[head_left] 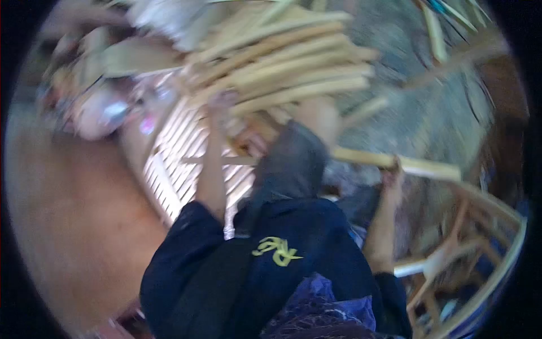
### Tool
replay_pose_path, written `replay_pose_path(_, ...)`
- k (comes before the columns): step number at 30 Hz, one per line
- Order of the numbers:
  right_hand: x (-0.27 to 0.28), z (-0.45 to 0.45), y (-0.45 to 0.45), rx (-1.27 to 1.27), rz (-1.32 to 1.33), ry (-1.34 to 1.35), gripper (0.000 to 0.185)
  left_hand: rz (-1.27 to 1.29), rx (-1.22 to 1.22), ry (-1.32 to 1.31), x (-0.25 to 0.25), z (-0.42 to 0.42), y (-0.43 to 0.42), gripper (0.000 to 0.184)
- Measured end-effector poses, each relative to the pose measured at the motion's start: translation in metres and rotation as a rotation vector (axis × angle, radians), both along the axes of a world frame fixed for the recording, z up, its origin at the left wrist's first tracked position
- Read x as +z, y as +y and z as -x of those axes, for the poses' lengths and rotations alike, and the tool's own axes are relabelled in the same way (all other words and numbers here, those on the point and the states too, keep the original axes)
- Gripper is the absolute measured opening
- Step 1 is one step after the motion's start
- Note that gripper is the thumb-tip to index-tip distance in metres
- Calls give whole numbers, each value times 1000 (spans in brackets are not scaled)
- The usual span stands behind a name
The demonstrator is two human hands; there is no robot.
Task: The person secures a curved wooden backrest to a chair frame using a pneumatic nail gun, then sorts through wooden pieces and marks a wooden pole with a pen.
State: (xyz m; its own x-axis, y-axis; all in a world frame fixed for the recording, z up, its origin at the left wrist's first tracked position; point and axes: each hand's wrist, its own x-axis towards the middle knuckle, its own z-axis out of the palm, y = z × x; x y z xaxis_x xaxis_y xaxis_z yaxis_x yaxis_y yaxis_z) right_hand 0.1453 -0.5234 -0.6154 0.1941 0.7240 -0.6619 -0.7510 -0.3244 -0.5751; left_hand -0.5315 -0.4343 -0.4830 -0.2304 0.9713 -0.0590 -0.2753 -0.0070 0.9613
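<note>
My right hand (393,174) is closed around a pale wooden strip (426,166), which runs leftward from it past my knee. My left hand (223,100) is at the lower left edge of a pile of pale wooden strips (299,56). Motion blur smears its fingers, so I cannot make out whether it holds anything. Below my left hand, a thin stick (217,161) crosses over a slatted surface (175,135).
A curved wooden frame (511,243) stands at the lower right. A brown surface (84,214) fills the left side. Blurred round objects (96,113) and a whitish bag (166,20) lie at the upper left. More strips (433,34) are on the grey floor (389,127).
</note>
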Motion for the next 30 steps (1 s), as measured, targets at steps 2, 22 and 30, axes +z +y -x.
replay_pose_path(2,19,16,3,-163,58,9,39,194,77,216,-25,14,-1,35)
replay_pose_path(22,22,76,-2,-704,-39,119,41,-134,-845,1187,201,-287,138,50)
replay_pose_path(30,16,-10,3,-738,35,-41,31,161,-1536,1396,124,-318,130,74)
